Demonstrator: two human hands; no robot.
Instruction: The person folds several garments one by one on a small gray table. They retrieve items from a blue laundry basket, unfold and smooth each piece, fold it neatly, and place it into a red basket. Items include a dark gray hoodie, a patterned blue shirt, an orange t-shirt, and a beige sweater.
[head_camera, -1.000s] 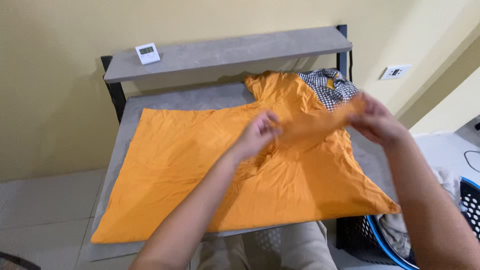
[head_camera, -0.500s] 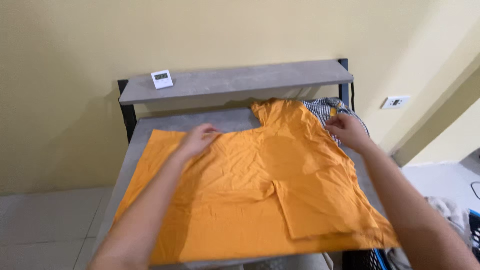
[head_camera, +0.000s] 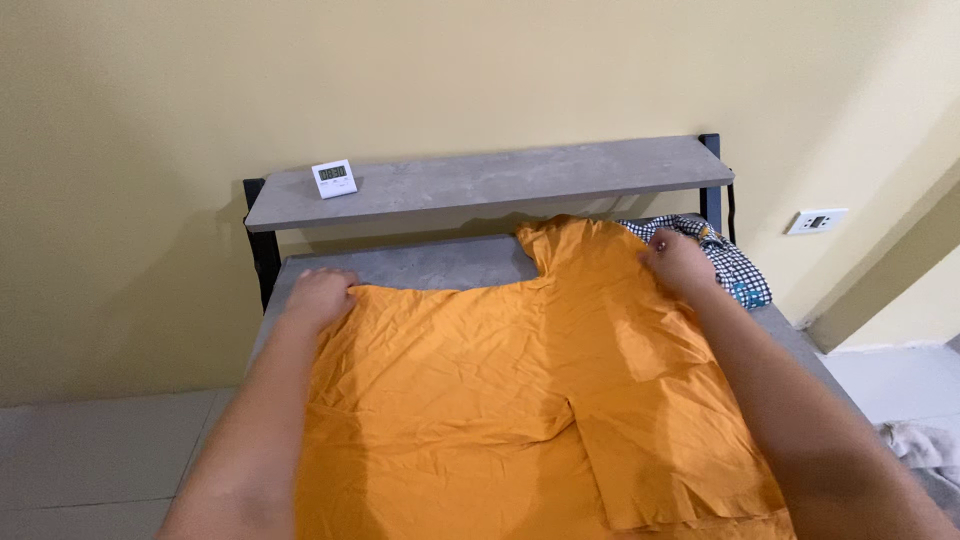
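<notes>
Orange garment (head_camera: 480, 400) lies spread flat across grey desk (head_camera: 420, 262), wrinkled, one side folded inward over the middle on the right. Left hand (head_camera: 318, 296) lies palm down on the garment's far left corner, fingers curled over the edge; whether it grips the cloth, cannot tell. Right hand (head_camera: 678, 262) pinches the cloth at the far right edge, near the neck. Checkered cloth (head_camera: 735, 268) just beyond right hand. Raised shelf (head_camera: 500, 180) behind, small white timer (head_camera: 334, 179) on its left end. Wall socket (head_camera: 817, 220) at right.
</notes>
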